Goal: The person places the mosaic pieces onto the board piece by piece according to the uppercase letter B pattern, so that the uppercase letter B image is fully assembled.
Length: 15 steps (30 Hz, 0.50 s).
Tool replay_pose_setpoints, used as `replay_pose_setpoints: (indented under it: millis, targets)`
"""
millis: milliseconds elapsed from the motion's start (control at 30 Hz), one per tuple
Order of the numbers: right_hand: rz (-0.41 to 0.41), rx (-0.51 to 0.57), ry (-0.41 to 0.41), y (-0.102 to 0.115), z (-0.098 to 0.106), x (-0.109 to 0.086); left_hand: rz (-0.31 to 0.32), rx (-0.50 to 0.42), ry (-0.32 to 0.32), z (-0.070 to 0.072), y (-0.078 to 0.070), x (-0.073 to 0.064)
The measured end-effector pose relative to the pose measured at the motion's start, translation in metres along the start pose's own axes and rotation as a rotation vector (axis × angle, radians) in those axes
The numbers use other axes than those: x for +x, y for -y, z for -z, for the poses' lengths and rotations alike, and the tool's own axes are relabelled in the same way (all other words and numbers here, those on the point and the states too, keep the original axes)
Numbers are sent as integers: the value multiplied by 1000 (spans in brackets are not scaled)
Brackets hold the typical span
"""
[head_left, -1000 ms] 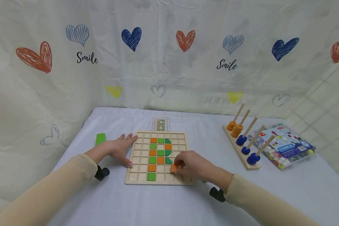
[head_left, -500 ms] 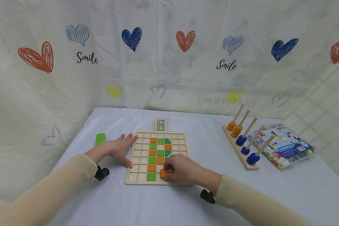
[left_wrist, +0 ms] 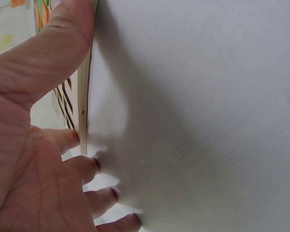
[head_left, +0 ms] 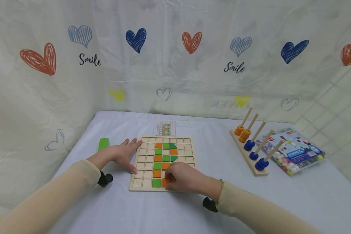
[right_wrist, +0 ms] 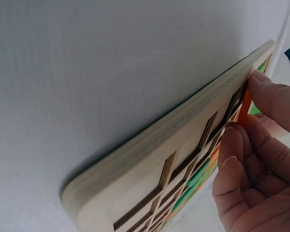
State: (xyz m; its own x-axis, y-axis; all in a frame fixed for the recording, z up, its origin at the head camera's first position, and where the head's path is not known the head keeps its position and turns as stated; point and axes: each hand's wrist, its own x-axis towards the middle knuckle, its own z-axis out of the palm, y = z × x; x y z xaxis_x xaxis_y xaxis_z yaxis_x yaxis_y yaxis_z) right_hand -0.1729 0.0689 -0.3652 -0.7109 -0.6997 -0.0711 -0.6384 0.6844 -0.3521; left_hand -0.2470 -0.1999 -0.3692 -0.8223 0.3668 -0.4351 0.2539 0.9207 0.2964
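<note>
A wooden grid board lies on the white cloth, with orange and green square tiles and dark green rounded pieces set in its middle columns. My right hand pinches an orange square tile between thumb and fingers at the bottom row, just right of a green tile. In the right wrist view the orange tile stands tilted at its cell, partly hidden by the fingers. My left hand is spread at the board's left edge, thumb and index finger touching it, the other fingertips on the cloth.
Behind the board lies a small printed pattern card. A green block sits beyond the left forearm. To the right are a peg stacker with orange and blue beads and a clear plastic case. A green bit shows by the right wrist.
My right hand has carried the orange tile leftward and down over the board to the bottom row, beside the green tile. The left hand has stayed in place.
</note>
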Motion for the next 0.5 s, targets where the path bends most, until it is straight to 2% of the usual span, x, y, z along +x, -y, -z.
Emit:
replay_pose_setpoints:
  millis: [500]
  targets:
    - [8, -44, 2, 1, 0, 0, -1, -8, 2, 1, -3, -4]
